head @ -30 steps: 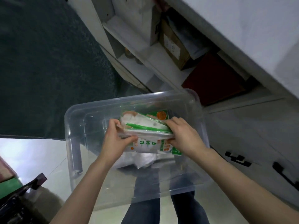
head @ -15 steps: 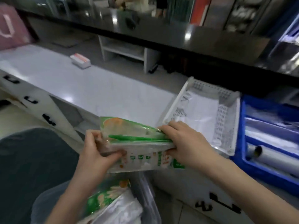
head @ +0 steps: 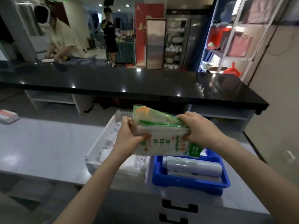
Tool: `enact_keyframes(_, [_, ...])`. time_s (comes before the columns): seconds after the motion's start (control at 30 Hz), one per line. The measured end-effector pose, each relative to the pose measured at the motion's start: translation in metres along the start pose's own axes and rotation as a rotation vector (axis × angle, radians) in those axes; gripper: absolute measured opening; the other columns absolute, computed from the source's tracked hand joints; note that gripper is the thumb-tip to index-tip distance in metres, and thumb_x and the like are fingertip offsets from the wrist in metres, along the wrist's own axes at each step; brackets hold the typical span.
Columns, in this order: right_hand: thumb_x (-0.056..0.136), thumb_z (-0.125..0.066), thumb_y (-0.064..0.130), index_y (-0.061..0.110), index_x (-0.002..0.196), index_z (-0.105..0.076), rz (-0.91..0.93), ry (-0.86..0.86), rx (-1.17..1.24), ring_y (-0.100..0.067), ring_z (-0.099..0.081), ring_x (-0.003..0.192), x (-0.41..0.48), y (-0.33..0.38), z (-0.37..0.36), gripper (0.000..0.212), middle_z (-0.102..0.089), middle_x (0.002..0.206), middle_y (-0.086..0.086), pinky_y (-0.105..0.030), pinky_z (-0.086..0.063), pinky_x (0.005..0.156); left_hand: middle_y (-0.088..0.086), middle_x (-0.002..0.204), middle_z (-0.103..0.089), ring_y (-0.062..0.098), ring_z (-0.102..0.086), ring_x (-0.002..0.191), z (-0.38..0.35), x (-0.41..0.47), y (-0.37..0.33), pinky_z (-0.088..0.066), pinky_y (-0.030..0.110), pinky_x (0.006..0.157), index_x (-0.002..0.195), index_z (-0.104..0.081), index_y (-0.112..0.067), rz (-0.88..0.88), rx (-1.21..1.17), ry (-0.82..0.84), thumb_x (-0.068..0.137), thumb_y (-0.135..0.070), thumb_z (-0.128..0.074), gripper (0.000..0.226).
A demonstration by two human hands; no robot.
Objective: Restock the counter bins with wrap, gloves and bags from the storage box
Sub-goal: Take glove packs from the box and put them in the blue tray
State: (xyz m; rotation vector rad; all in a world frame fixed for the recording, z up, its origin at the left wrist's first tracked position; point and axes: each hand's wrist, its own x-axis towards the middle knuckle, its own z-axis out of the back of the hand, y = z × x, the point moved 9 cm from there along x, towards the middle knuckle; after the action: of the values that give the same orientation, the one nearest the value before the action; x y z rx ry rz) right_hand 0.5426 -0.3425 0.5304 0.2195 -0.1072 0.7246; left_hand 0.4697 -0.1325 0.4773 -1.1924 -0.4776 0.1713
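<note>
Above the grey tabletop (head: 48, 147), held in the air: one stack of flat plastic packets (head: 163, 135), white with green and orange print. Left hand (head: 129, 136) grips the stack's left end, thumb across the front, fingers curled behind. Right hand (head: 199, 128) grips the right end, fingers folded over the top edge. Both hands closed firmly on the stack; packets slightly bowed between them.

Directly below and behind the stack: white perforated bin (head: 103, 143), resting on the tabletop, holding pale printed sheets or bags; contents partly hidden by the left forearm.

Just right of the white bin, touching or nearly so: blue bin (head: 191, 183), holding a roll of clear wrap (head: 192, 165) lying on its side, with a second roll below it.

Far left on the tabletop: small red-and-white box (head: 8, 116). Behind: black glossy counter (head: 129, 84).
</note>
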Motion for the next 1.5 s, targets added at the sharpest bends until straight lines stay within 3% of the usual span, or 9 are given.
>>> enact_keyframes(0.13, [0.071,-0.077,0.026,0.036,0.128,-0.043,-0.083,0.062,-0.032,-0.012,-0.046,0.104,-0.013,-0.058,-0.010,0.067,-0.048,0.110,0.011,-0.031,-0.043,0.068,0.001,0.097,-0.064,0.009,-0.068,0.084,-0.066,0.017,0.011,-0.059,0.025,0.060,0.080,-0.038,-0.032,0.039,-0.036,0.103,0.063,-0.016,-0.087,0.055])
enact_keyframes(0.3, [0.069,-0.074,0.035,0.035,0.127,-0.040,-0.154,0.239,-0.098,-0.013,-0.045,0.108,-0.025,-0.094,-0.055,0.067,-0.049,0.114,0.011,-0.037,-0.051,0.080,-0.003,0.100,-0.061,0.000,-0.065,0.085,-0.115,0.014,0.048,-0.058,0.023,0.059,0.085,-0.039,-0.032,0.100,-0.059,0.178,0.065,-0.019,-0.086,0.053])
enact_keyframes(0.5, [0.056,-0.061,0.074,0.041,0.094,-0.052,-0.241,0.401,-0.019,-0.002,-0.057,0.081,-0.011,-0.111,-0.083,0.051,-0.063,0.088,0.018,-0.034,-0.041,0.081,-0.003,0.110,-0.064,0.009,-0.069,0.095,-0.137,0.022,0.082,-0.061,0.030,0.065,0.099,-0.039,-0.039,0.165,-0.111,0.373,0.059,-0.040,-0.088,0.063])
enact_keyframes(0.73, [0.053,-0.074,0.054,0.042,0.104,-0.041,-0.296,0.550,-0.011,-0.012,-0.061,0.084,0.019,-0.111,-0.113,0.062,-0.062,0.099,0.012,-0.036,-0.054,0.071,-0.025,0.099,-0.063,-0.005,-0.064,0.087,-0.150,0.048,0.094,-0.055,0.021,0.069,0.094,-0.040,-0.047,0.056,0.005,0.468,0.045,-0.052,-0.089,0.069])
enact_keyframes(0.8, [0.058,-0.074,0.050,0.039,0.108,-0.043,-0.309,0.538,-0.016,-0.015,-0.061,0.089,0.026,-0.117,-0.114,0.061,-0.062,0.103,0.010,-0.038,-0.054,0.076,-0.020,0.096,-0.066,-0.003,-0.065,0.083,-0.156,0.057,0.099,-0.057,0.027,0.070,0.093,-0.042,-0.040,0.075,-0.005,0.444,0.045,-0.049,-0.089,0.068])
enact_keyframes(0.97, [0.063,-0.070,0.049,0.042,0.100,-0.046,-0.326,0.468,0.031,-0.006,-0.060,0.083,0.040,-0.137,-0.096,0.045,-0.062,0.094,0.017,-0.032,-0.054,0.071,-0.030,0.098,-0.063,-0.007,-0.064,0.083,-0.173,0.085,0.087,-0.050,0.011,0.062,0.089,-0.041,-0.045,0.035,-0.089,0.455,0.047,-0.042,-0.091,0.066])
enact_keyframes(1.2, [0.066,-0.073,0.046,0.049,0.098,-0.045,-0.349,0.327,-0.076,-0.001,-0.063,0.074,0.070,-0.184,-0.035,0.043,-0.064,0.087,0.015,-0.027,-0.054,0.059,-0.014,0.112,-0.062,0.000,-0.060,0.105,-0.193,0.132,0.077,-0.051,0.020,0.086,0.123,-0.034,-0.046,0.033,-0.157,0.489,0.053,-0.044,-0.088,0.088])
enact_keyframes(1.4, [0.072,-0.067,0.044,0.040,0.119,-0.041,-0.345,0.212,-0.406,-0.015,-0.054,0.071,0.073,-0.231,0.001,0.054,-0.062,0.090,0.008,-0.024,-0.031,0.047,-0.010,0.120,-0.061,0.008,-0.056,0.113,-0.221,0.147,0.109,-0.045,0.026,0.094,0.123,-0.052,-0.026,-0.007,0.219,0.508,0.082,-0.041,-0.069,0.046])
enact_keyframes(1.5, [0.073,-0.064,0.042,0.039,0.122,-0.040,-0.364,0.198,-0.453,-0.016,-0.054,0.069,0.071,-0.247,0.001,0.054,-0.056,0.084,0.009,-0.025,-0.029,0.046,-0.001,0.132,-0.056,0.018,-0.049,0.122,-0.254,0.150,0.116,-0.043,0.034,0.099,0.130,-0.050,-0.020,-0.122,0.516,0.557,0.087,-0.043,-0.062,0.050])
